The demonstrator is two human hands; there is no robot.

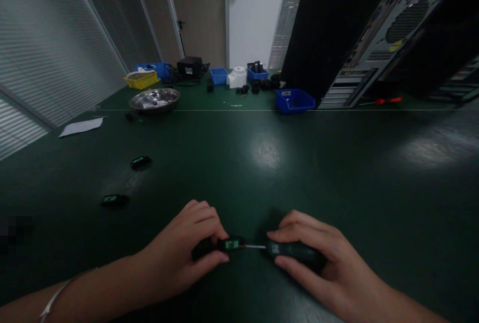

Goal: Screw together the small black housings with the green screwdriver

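Observation:
Between thumb and fingers, my left hand (pixel 198 240) grips a small black module with a green circuit board (pixel 232 244) low in the middle of the view. My right hand (pixel 318 258) is closed around the dark handle of a screwdriver (pixel 288 249). Its thin metal shaft points left, and the tip meets the right end of the module. Whether the tip sits in a screw is too small to tell. Two similar black modules with green boards lie to the left, one nearer (pixel 114 199) and one farther (pixel 140 162).
On the green table (pixel 307 173), a metal bowl (pixel 154 108) stands at the back left near a white paper (pixel 81 127). Along the back are a yellow bin (pixel 142 80), a black box (pixel 189 67), a white device (pixel 237 77), a blue bin (pixel 295 102) and a computer case (pixel 389 28).

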